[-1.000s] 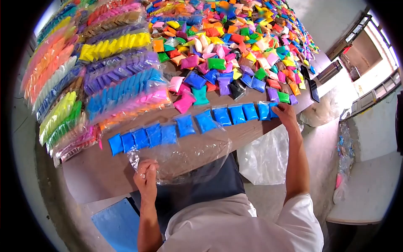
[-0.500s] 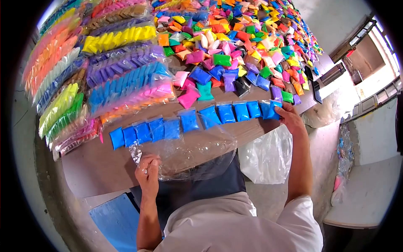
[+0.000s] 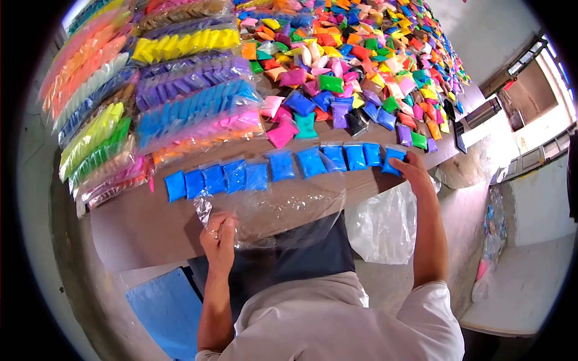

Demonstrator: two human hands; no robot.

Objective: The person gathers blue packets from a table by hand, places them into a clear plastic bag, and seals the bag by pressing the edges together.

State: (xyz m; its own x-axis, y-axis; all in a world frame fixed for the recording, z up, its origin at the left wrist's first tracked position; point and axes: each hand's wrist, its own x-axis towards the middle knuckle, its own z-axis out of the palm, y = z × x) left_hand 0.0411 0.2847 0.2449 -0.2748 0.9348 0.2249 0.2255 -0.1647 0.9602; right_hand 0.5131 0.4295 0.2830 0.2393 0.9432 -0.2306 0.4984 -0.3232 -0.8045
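My left hand (image 3: 219,236) is closed on the bunched edge of a large clear plastic bag (image 3: 289,210), which spreads rightward over the table's front edge. My right hand (image 3: 413,170) pinches a small blue packet (image 3: 394,160) at the right end of a row. Several more blue packets (image 3: 280,165) lie side by side in that row along the table. The bag's film overlaps the lower edges of some of them.
Behind the row, a large heap of loose coloured packets (image 3: 361,66) covers the table (image 3: 138,234). Filled bags of sorted packets (image 3: 192,114) are stacked at the left. Another clear bag (image 3: 382,225) hangs at the front edge. A dark phone-like object (image 3: 459,137) lies at the right edge.
The view has shifted slightly. The rightmost blue packet, in my right hand, now sits apart from its neighbour instead of overlapping. My left hand still grips the bag.
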